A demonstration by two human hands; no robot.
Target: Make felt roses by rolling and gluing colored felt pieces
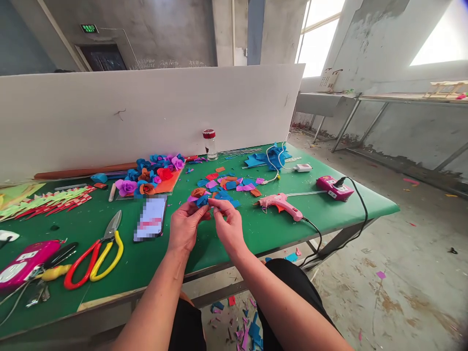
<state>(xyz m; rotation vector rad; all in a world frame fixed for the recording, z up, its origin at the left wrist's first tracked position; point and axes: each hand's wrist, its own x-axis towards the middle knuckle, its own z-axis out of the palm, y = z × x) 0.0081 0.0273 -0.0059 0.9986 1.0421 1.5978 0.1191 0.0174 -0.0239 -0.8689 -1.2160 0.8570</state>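
Observation:
My left hand (185,225) and my right hand (229,225) meet over the front of the green table, fingers closed in a pinch. Between the fingertips is a small piece of blue paper (202,201), partly covered by the fingers. An orange paper flower (198,192) shows just behind it; whether it touches the blue piece I cannot tell. Loose blue, orange, red and purple paper pieces (231,185) lie beyond the hands. Right of my right hand, a pink glue gun (281,204) lies on its side, its nozzle pointing left.
Finished paper flowers (146,175) cluster at the back left. Scissors (106,248) with red and yellow handles and a phone (149,218) lie left of my hands. A lidded jar (210,145) stands by the white board (153,112). A black cord runs from a magenta power strip (333,188).

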